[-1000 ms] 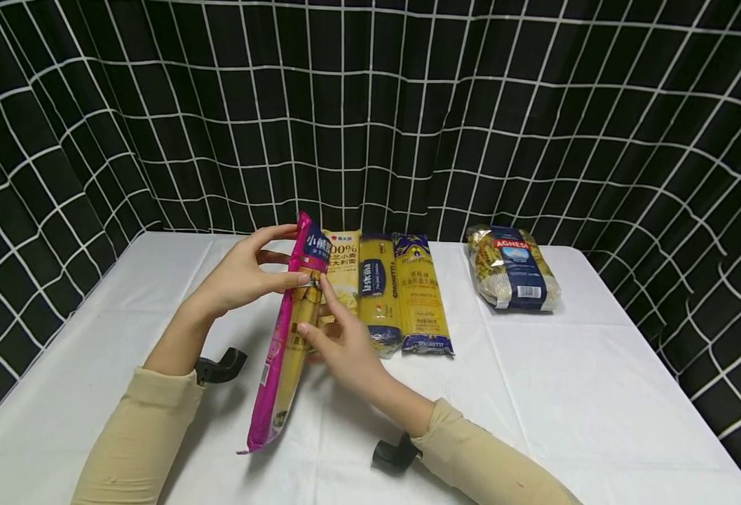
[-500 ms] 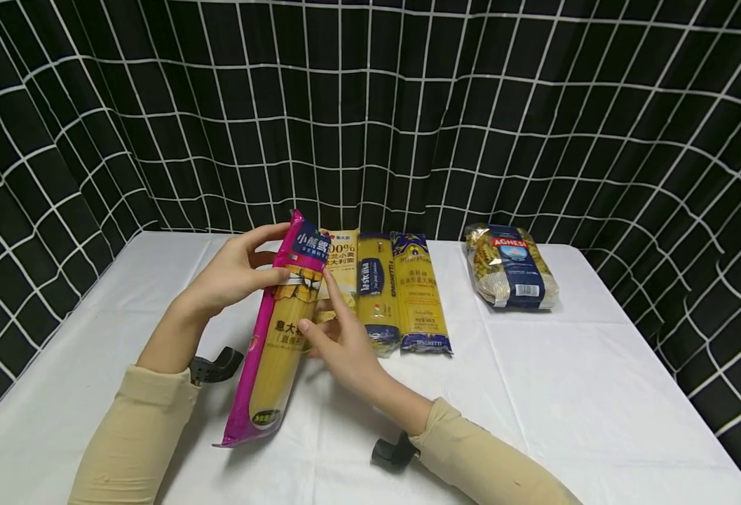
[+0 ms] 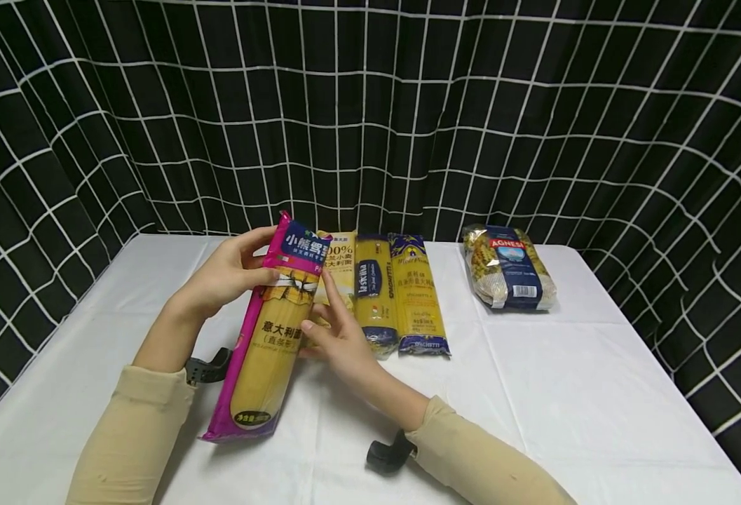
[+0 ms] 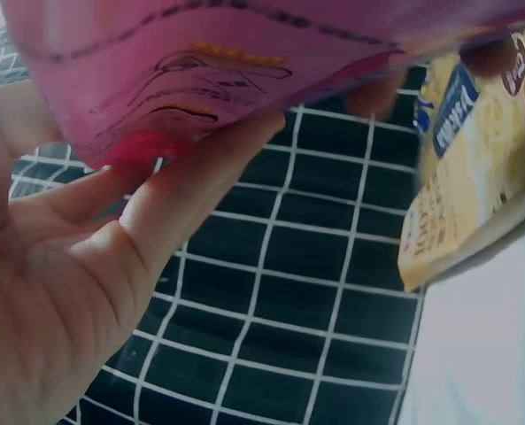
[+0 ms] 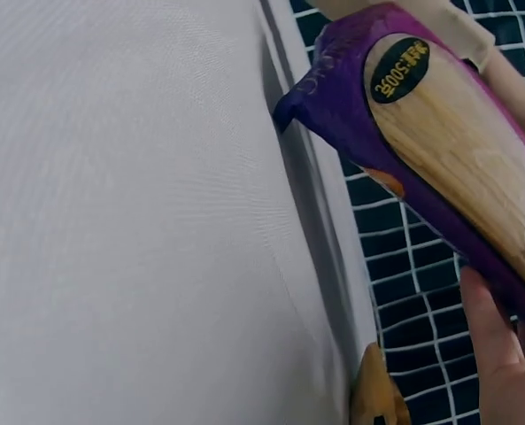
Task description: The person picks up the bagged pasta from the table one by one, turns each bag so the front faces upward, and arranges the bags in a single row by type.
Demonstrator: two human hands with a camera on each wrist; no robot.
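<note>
A pink-and-purple packet of spaghetti point(image 3: 266, 358) is held tilted above the table, its clear front window facing up. My left hand point(image 3: 225, 277) grips its upper left edge, with the thumb on the front. On the opposite edge my right hand point(image 3: 348, 347) holds it, thumb on the front near the middle. In the left wrist view the packet's pink back point(image 4: 244, 62) lies over the left fingers. The right wrist view shows the packet's lower end point(image 5: 457, 133) and part of the right hand point(image 5: 505, 372).
Behind the right hand a pale yellow pasta packet point(image 3: 343, 277), a dark-blue-labelled spaghetti packet point(image 3: 376, 294) and a yellow-and-blue spaghetti packet point(image 3: 419, 294) lie side by side. Farther right lies a bag of short pasta point(image 3: 510, 270). A black grid curtain point(image 3: 370, 119) surrounds the white table point(image 3: 566, 407).
The held spaghetti packet has turned from its pink side so that its front window faces up, and it has shifted slightly left. Both hands keep hold of it. The other packets stay put.
</note>
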